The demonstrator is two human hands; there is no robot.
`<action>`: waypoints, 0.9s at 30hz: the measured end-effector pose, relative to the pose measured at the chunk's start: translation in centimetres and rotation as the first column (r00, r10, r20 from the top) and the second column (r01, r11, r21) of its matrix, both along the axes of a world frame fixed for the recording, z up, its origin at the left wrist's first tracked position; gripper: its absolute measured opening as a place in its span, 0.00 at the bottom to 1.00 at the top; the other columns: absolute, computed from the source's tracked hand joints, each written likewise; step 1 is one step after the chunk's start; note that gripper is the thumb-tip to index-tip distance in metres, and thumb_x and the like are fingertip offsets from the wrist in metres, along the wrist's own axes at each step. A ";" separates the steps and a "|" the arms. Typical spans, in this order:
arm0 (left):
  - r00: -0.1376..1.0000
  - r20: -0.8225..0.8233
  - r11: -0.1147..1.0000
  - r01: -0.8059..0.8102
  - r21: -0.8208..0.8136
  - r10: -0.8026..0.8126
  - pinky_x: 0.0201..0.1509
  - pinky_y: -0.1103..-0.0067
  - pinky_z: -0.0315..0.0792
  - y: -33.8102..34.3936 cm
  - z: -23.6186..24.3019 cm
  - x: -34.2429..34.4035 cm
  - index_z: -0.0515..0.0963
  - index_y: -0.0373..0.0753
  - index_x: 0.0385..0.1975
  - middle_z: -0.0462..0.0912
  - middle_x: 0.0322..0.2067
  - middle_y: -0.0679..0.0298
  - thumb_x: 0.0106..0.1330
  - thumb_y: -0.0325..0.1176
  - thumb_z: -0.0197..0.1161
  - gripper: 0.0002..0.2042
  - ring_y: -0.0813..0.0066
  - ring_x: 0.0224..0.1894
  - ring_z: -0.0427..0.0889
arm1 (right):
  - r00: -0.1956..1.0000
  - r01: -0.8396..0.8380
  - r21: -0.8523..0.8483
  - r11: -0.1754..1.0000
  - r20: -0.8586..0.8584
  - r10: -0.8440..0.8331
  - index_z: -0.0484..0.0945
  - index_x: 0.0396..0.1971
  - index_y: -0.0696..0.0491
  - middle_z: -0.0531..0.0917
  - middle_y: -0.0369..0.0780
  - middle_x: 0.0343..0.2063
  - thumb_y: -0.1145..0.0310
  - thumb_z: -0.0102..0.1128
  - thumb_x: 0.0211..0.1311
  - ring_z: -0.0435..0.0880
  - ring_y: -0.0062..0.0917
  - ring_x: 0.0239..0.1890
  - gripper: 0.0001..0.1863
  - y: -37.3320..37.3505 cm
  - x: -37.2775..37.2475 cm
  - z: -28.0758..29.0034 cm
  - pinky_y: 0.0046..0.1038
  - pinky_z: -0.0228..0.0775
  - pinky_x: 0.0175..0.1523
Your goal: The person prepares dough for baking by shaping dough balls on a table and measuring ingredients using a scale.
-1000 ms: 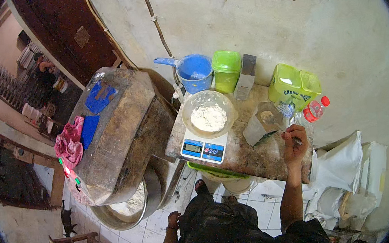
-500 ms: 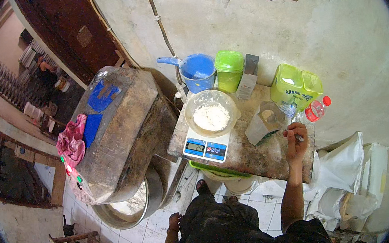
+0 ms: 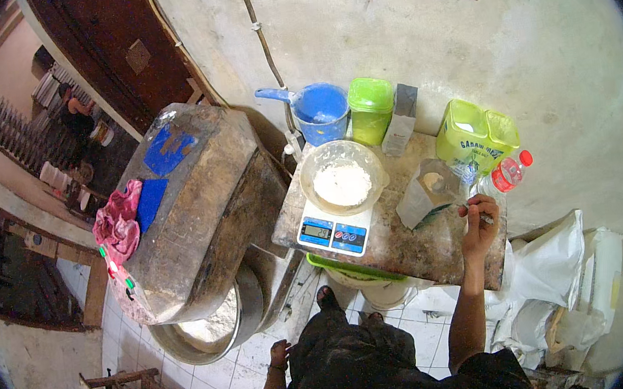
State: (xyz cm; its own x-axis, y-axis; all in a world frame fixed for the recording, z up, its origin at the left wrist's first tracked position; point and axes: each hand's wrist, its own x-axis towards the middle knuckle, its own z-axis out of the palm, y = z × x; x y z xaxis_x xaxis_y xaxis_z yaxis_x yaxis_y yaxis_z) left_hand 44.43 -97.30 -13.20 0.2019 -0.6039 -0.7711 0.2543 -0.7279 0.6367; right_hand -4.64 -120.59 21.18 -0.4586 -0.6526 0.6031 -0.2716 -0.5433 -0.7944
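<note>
My right hand point(image 3: 479, 224) is closed over the right part of the table. It grips a thin spoon-like utensil point(image 3: 435, 214), whose dark green end lies against an opened foil packet point(image 3: 413, 205) of pale powder. Left of the packet, a translucent bowl point(image 3: 382, 179) of white powder point(image 3: 342, 184) sits on a white digital kitchen scale point(image 3: 333, 235) with a blue panel. Down beside my leg hangs my left hand point(image 3: 280, 354), its fingers loosely apart and apparently holding nothing. A clear bottle with a red cap and label point(image 3: 507, 174) stands just beyond my right hand.
Along the wall stand a blue dipper point(image 3: 320, 114), a lidded green container point(image 3: 372, 111), a grey packet point(image 3: 399, 121) and a green twin container point(image 3: 476, 139). A bulky machine point(image 3: 213, 197) with a metal bowl point(image 3: 249, 319) is at left, white sacks point(image 3: 549, 253) at right. Another person point(image 3: 78, 116) is far off.
My right hand shifts slightly, and more of the utensil's green end shows above the packet's near edge. The whole view moves a little. The left hand stays low at my side.
</note>
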 end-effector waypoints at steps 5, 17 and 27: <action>0.998 0.001 0.995 -0.055 0.085 0.055 0.40 0.68 0.67 0.1 -0.3 0.2 0.70 0.42 0.44 0.76 0.39 0.59 0.55 0.44 0.57 0.19 0.66 0.37 0.75 | 1.000 0.017 -0.045 0.999 0.022 -0.016 0.66 0.28 0.55 0.71 0.43 0.34 0.75 0.52 0.59 0.71 0.22 0.30 0.04 0.2 0.3 -0.2 0.24 0.73 0.33; 0.998 0.036 0.998 0.052 -0.032 -0.051 0.38 0.67 0.68 2.1 -1.3 1.3 0.69 0.41 0.44 0.76 0.37 0.60 0.53 0.46 0.58 0.22 0.66 0.37 0.74 | 0.999 0.025 0.015 1.000 0.036 -0.026 0.66 0.28 0.56 0.71 0.41 0.34 0.73 0.51 0.60 0.72 0.20 0.28 0.05 0.6 1.0 -0.2 0.21 0.70 0.33; 1.000 -0.016 0.999 0.021 -0.041 -0.022 0.42 0.67 0.67 2.7 -2.3 1.9 0.69 0.42 0.47 0.75 0.40 0.59 0.53 0.47 0.58 0.23 0.64 0.42 0.73 | 0.998 0.058 -0.005 0.998 0.041 -0.058 0.66 0.28 0.55 0.71 0.42 0.34 0.73 0.50 0.61 0.72 0.22 0.27 0.04 0.4 0.9 -0.8 0.24 0.70 0.33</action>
